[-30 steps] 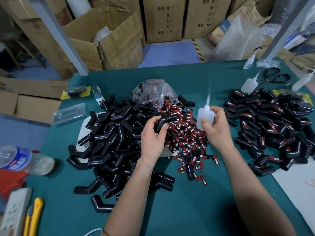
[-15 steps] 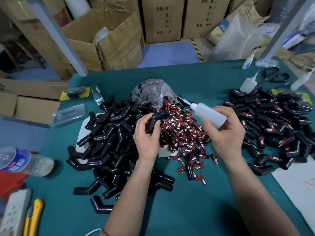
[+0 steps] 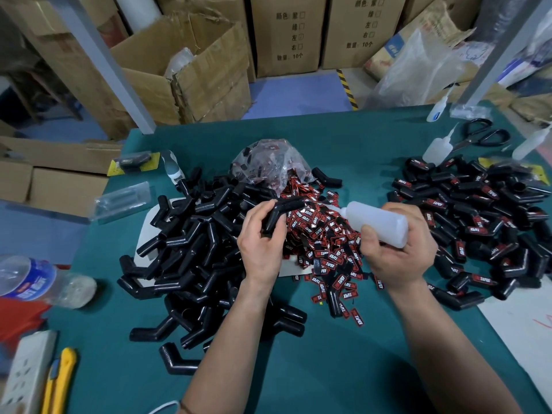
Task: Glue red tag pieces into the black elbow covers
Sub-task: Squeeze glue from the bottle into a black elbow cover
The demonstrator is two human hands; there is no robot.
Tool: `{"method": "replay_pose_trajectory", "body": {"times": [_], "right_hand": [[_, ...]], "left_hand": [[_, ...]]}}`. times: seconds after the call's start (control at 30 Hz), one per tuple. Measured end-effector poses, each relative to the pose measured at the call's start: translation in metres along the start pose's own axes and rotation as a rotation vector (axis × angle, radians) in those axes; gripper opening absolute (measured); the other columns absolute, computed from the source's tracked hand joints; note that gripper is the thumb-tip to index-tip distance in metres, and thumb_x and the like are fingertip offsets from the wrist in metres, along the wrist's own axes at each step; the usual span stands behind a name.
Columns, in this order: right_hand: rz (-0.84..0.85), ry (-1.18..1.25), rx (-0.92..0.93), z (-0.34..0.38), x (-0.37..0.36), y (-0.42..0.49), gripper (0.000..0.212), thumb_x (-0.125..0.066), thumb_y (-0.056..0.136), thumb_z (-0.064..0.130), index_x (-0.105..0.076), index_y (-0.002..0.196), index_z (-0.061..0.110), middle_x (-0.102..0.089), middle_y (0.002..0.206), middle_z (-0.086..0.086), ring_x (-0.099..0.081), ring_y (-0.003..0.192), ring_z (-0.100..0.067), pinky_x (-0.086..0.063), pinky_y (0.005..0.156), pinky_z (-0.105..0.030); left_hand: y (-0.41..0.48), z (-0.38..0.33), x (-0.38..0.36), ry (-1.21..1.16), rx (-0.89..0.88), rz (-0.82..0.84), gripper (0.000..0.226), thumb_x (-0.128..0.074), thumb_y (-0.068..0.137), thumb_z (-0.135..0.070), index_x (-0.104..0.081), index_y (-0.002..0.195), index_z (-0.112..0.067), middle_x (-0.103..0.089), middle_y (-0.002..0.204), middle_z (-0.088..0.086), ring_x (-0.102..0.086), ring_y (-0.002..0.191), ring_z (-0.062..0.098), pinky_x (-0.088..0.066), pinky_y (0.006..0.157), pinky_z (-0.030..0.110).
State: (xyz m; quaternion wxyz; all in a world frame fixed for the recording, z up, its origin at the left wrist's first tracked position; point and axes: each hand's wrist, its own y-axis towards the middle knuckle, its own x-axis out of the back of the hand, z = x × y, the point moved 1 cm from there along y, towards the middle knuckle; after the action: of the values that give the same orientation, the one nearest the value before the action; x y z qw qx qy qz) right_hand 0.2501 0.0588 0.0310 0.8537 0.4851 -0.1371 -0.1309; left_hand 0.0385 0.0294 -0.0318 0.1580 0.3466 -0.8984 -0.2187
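My left hand [image 3: 261, 246] grips one black elbow cover [image 3: 282, 212] above the heap, its upper arm pointing right. My right hand [image 3: 397, 249] holds a white glue bottle [image 3: 376, 222] tipped on its side, with the nozzle aimed left at that cover's upper arm. A pile of red tag pieces [image 3: 325, 243] lies between my hands, spilling from a clear plastic bag [image 3: 268, 165]. Plain black elbow covers [image 3: 191, 249] are heaped at the left. Covers with red tags on them [image 3: 478, 222] are heaped at the right.
Spare glue bottles [image 3: 436, 149] and black scissors [image 3: 481, 135] lie at the back right. A water bottle [image 3: 35, 279], a power strip [image 3: 27, 375] and a yellow utility knife [image 3: 59, 380] sit at the left edge. Cardboard boxes [image 3: 185, 73] stand behind the green table [image 3: 328, 369].
My right hand tipped the glue bottle from upright to lying sideways and brought its nozzle to the cover. My left hand lifted and turned the cover slightly.
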Motion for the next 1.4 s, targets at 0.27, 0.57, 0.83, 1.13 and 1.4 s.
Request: {"method": "replay_pose_trajectory", "body": {"times": [0.27,0.57,0.83,1.13,1.4], "right_hand": [[0.010,-0.027,0.006,0.0020,-0.0014,0.0024,0.032,-0.067,0.092,0.025,-0.058,0.090,-0.006,-0.063,0.079,-0.025,-0.058,0.077,-0.026,-0.046,0.082,-0.014],[0.019,-0.036,0.024,0.0007,-0.0024,0.0021,0.026,-0.069,0.087,0.020,-0.055,0.093,-0.001,-0.063,0.079,-0.025,-0.058,0.078,-0.025,-0.046,0.084,-0.013],[0.029,-0.026,0.021,0.0006,-0.0025,0.0017,0.031,-0.066,0.092,0.028,-0.055,0.094,-0.001,-0.063,0.080,-0.025,-0.058,0.079,-0.024,-0.045,0.084,-0.012],[0.045,-0.080,-0.003,-0.0009,-0.0047,0.0016,0.042,-0.068,0.089,0.025,-0.061,0.081,-0.016,-0.064,0.079,-0.025,-0.057,0.078,-0.024,-0.044,0.084,-0.011],[0.049,-0.083,-0.011,-0.0015,-0.0044,0.0013,0.046,-0.067,0.091,0.026,-0.061,0.081,-0.019,-0.064,0.079,-0.025,-0.057,0.079,-0.024,-0.044,0.085,-0.011]], "left_hand": [[-0.0001,0.0006,-0.0013,0.027,-0.022,0.014,0.033,-0.077,0.088,-0.004,-0.072,0.121,-0.002,-0.064,0.122,-0.014,-0.064,0.115,-0.001,-0.046,0.104,0.016],[-0.0013,-0.0019,0.0003,0.000,-0.033,0.032,0.035,-0.077,0.088,-0.002,-0.070,0.123,-0.005,-0.063,0.124,-0.016,-0.063,0.117,0.000,-0.046,0.103,0.014],[-0.0002,-0.0011,0.0009,0.018,-0.024,0.025,0.034,-0.077,0.090,-0.004,-0.071,0.123,-0.004,-0.063,0.124,-0.015,-0.064,0.117,0.001,-0.047,0.104,0.016],[0.0004,-0.0006,0.0014,-0.002,-0.019,0.018,0.031,-0.074,0.092,-0.012,-0.070,0.123,-0.005,-0.064,0.124,-0.013,-0.065,0.117,0.006,-0.049,0.104,0.021],[-0.0006,-0.0017,0.0011,-0.033,0.002,0.032,0.033,-0.074,0.092,-0.013,-0.069,0.124,-0.005,-0.063,0.125,-0.013,-0.064,0.117,0.002,-0.048,0.100,0.012]]}}
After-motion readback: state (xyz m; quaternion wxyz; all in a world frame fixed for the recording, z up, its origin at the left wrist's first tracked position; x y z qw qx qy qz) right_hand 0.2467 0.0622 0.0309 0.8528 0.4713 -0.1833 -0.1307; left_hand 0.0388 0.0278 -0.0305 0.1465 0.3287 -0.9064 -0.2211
